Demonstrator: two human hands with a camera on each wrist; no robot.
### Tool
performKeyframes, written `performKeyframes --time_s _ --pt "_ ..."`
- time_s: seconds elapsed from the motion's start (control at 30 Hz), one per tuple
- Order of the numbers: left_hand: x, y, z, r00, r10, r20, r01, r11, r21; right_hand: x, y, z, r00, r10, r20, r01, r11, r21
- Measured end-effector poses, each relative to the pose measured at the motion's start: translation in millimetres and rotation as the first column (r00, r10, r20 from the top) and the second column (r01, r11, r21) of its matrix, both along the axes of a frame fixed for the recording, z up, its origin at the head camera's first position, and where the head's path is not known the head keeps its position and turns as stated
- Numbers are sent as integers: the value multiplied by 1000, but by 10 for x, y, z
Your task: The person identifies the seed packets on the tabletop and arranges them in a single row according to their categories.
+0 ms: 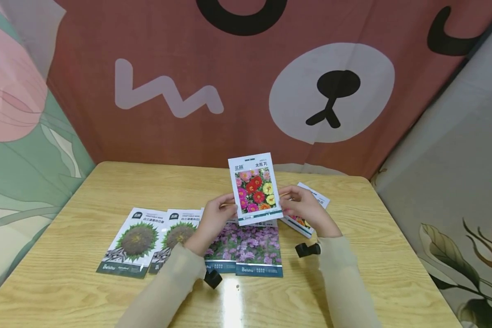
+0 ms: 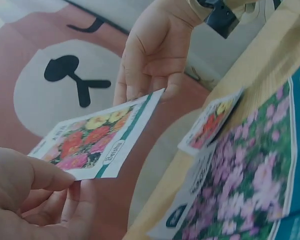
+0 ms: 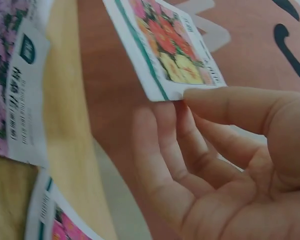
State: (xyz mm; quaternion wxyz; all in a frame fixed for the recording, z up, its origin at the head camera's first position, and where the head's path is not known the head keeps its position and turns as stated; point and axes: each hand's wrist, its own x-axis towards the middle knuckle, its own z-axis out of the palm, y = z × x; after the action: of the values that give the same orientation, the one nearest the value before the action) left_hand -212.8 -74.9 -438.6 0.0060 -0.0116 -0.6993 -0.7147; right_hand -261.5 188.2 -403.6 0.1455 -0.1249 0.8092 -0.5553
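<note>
White rectangular flower-seed packet [image 1: 254,189], its front printed with red, yellow, orange and pink blooms, is held up above the middle of a light wood-grain table [image 1: 65,237], between the two hands. At far left hangs a backdrop with pink and green shapes [image 1: 12,82]. On the table's left lies a white-topped packet picturing a green-rimmed brown sunflower head [image 1: 133,243], and just beside it a second sunflower packet [image 1: 174,233], partly covered by the left hand [image 1: 214,221] and its beige sleeve [image 1: 160,291]. That hand pinches the raised packet's lower left edge between thumb and fingers. Next come two packets printed with small purple-pink flowers [image 1: 259,248], close together; the raised packet hides part of the right one's top. Behind the table spreads a reddish-brown backdrop with a cartoon animal face [image 1: 246,132]. The right hand [image 1: 309,212], apart from the left, pinches the raised packet's lower right corner and blocks the middle of another white packet with bright flowers [image 1: 298,224], which lies slanted below it. At far right stands a grey backdrop with leaves [image 1: 459,150].
</note>
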Motion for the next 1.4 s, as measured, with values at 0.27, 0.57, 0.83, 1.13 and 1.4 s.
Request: performKeyframes --time_s 0.27,0.57,0.83,1.13,1.4 --pt "113 163 63 993 -118 10 118 993 -16 95 252 96 1000 23 2 -23 999 48" --pt "196 351 80 975 -219 30 219 976 -13 125 470 172 999 -17 48 14 998 55" --pt "238 552 -17 964 -261 52 260 965 9 144 595 202 998 -55 15 53 995 89" --pt "339 701 -160 955 -272 116 271 962 26 152 700 185 996 -80 43 77 994 80" --pt "416 791 -235 958 -261 114 257 965 51 135 749 142 992 -95 88 82 986 145"
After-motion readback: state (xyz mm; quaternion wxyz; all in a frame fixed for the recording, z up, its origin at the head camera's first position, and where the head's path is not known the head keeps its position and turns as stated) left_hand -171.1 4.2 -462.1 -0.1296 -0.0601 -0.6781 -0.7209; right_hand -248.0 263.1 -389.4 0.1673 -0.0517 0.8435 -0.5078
